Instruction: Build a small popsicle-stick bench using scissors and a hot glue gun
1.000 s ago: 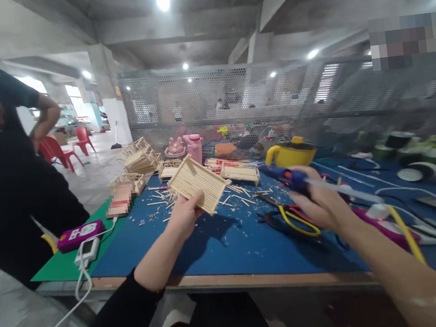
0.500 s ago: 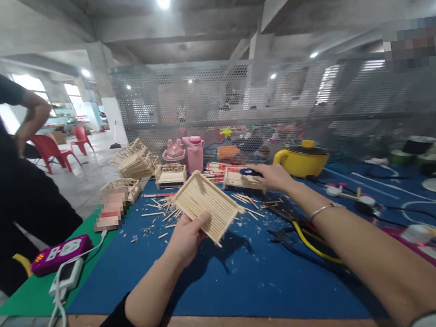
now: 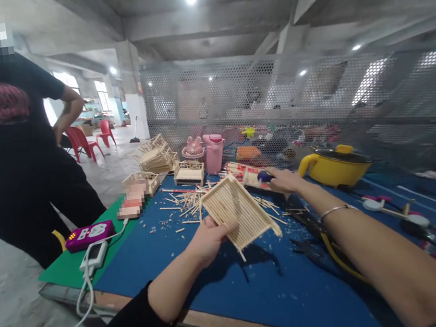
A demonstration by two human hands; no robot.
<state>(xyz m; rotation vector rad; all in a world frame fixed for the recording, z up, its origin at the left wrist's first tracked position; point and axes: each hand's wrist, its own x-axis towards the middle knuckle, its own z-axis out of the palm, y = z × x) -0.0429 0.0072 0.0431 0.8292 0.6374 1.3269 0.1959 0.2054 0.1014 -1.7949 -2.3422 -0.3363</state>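
My left hand [image 3: 207, 241] grips a small slatted panel of thin wooden sticks [image 3: 237, 211], thumb on its face, tilted above the table. Its lower right corner has a short projecting stick. Reaching forward, my right hand [image 3: 285, 179] is closed on a tool with a dark blue handle [image 3: 264, 176]; its exact kind is hard to make out. That tool is beside a small wooden stick frame [image 3: 250, 177] near red-and-white packets [image 3: 240, 167]. Loose sticks [image 3: 186, 201] lie scattered behind the panel. Dark pliers [image 3: 310, 250] rest under my right forearm.
A yellow pot [image 3: 334, 168] stands at the right, near cords. Stick-built miniature furniture [image 3: 189, 173], a pink jug [image 3: 214, 153] and a mesh screen [image 3: 233, 93] line the back. At left are a phone [image 3: 132, 199], a purple power strip [image 3: 90, 236] and a standing person [image 3: 16, 155].
The view has turned left, so the scene shifts to the right, showing more of the standing person. My left hand still holds the panel; my right hand keeps the blue-handled tool.
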